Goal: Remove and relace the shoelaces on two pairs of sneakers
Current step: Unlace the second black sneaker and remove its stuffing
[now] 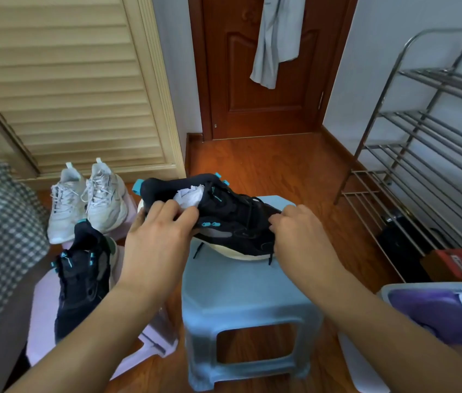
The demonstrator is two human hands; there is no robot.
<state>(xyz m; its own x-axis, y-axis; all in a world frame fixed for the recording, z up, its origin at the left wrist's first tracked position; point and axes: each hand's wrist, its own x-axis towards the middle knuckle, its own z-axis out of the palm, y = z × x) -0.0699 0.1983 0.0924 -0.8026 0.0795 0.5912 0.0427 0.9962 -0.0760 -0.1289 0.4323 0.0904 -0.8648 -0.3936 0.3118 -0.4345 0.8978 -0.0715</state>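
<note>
A black sneaker with teal accents and white paper stuffing lies tilted over the blue plastic stool, toe to the right. My left hand grips its heel and collar. At the toe end of the lacing, my right hand pinches the black lace. Loose lace ends hang below the sole. The second black sneaker stands on a pink stool at the left. A white pair sits behind it, laced.
A metal shoe rack stands at the right with a dark bag and a red box under it. A white bin with a purple liner is at the lower right. Checked fabric fills the left edge. A louvred cabinet and a wooden door stand behind.
</note>
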